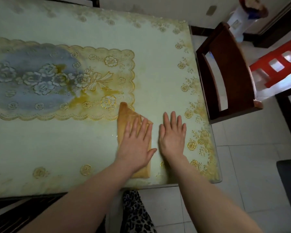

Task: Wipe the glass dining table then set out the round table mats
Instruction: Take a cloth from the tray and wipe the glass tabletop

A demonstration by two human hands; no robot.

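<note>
The glass dining table (57, 148) covers a pale floral cloth with gold lace patterns. A folded orange-tan wiping cloth (124, 118) lies flat near the table's right end. My left hand (135, 142) presses on it with straight, spread fingers. My right hand (172, 137) lies flat on the bare glass just to the right of the cloth, fingers straight. No round table mats are in view.
A rectangular gold and blue lace runner (62, 81) shows under the glass in the table's middle. A dark wooden chair (225, 73) stands at the table's right end. A red plastic stool (279, 64) and a white fan base (240, 21) stand beyond it on the tiled floor.
</note>
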